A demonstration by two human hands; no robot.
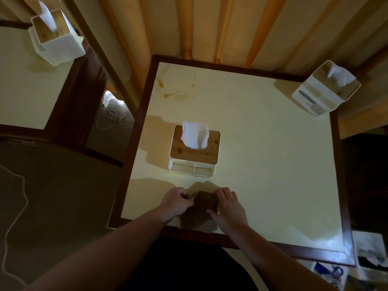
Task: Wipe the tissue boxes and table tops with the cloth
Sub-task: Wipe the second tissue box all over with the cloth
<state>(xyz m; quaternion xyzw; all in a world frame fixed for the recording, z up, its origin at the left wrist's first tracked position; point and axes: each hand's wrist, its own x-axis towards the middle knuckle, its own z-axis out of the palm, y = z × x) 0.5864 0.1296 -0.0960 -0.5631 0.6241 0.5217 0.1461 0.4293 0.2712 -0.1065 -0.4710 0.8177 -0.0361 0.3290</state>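
1. Far left: a second table (19, 85), pale top with a dark wood frame. On its far corner stands a white tissue box (56, 36) with a wooden lid; one tissue sticks up from the slot.
2. Left foreground: a dark surface crossed by a thin pale cord (17, 208). In the floor gap between the two tables lies more looped cord; detail there is too dim to read.
3. Left hand (176, 201): at the near edge of the centre table, fingers curled and pinching the left edge of the cloth.
4. Cloth (201, 208): brown, bunched or folded, lying on the table top just inside the near frame, between the two hands. Both hands are touching it.
5. Centre tissue box (194, 152): white body, wooden lid, white tissue pulled up through the slot, open front compartments facing the person. It stands just beyond the cloth, apart from it.
6. Right hand (230, 205): fingers bent over the cloth's right edge, thumb on its near side, grasping it.
7. Centre table (262, 164): pale top, dark frame. Faint ring-shaped stains (178, 85) show near the far left corner.
8. Far right corner: a third tissue box (325, 88), white, tissue protruding, seated at the table's frame.
9. Lower right, beyond the table's edge: cluttered items on the floor, not identifiable.
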